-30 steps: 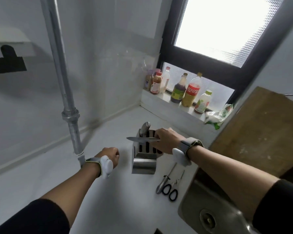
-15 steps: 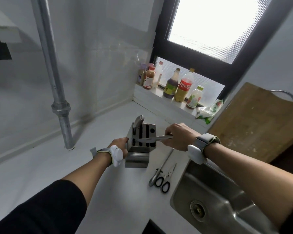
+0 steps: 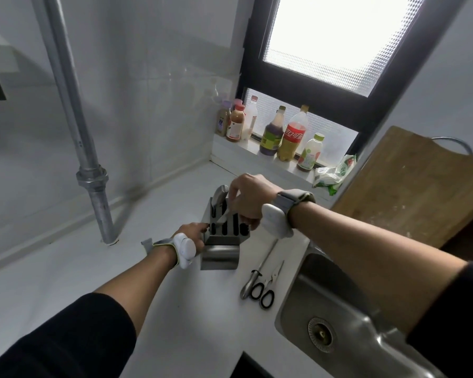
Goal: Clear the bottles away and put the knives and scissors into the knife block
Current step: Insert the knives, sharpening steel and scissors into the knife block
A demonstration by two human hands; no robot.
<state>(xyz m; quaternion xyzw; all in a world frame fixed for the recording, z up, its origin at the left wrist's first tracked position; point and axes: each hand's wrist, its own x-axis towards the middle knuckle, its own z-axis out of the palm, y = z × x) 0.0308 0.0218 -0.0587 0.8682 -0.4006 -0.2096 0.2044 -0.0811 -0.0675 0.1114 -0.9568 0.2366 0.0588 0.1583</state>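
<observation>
A steel knife block (image 3: 221,249) stands on the white counter, with one steel handle (image 3: 219,194) sticking out of a back slot. My right hand (image 3: 248,199) is shut on a knife (image 3: 222,218) whose blade tip points down into a slot of the block. My left hand (image 3: 193,232) grips the block's left side. On the counter right of the block lie a steel rod-like tool (image 3: 258,270) and black-handled scissors (image 3: 269,288). Several bottles (image 3: 291,135) stand on the window sill.
A steel sink (image 3: 333,317) lies at the right, its rim close to the scissors. A wooden cutting board (image 3: 415,186) leans behind it. A green and white bag (image 3: 335,173) sits on the sill. A vertical metal pipe (image 3: 93,184) rises from the counter at the left.
My right hand turned the knife from level to tip-down over the block's slots. My left hand moved from the counter to the block's left side.
</observation>
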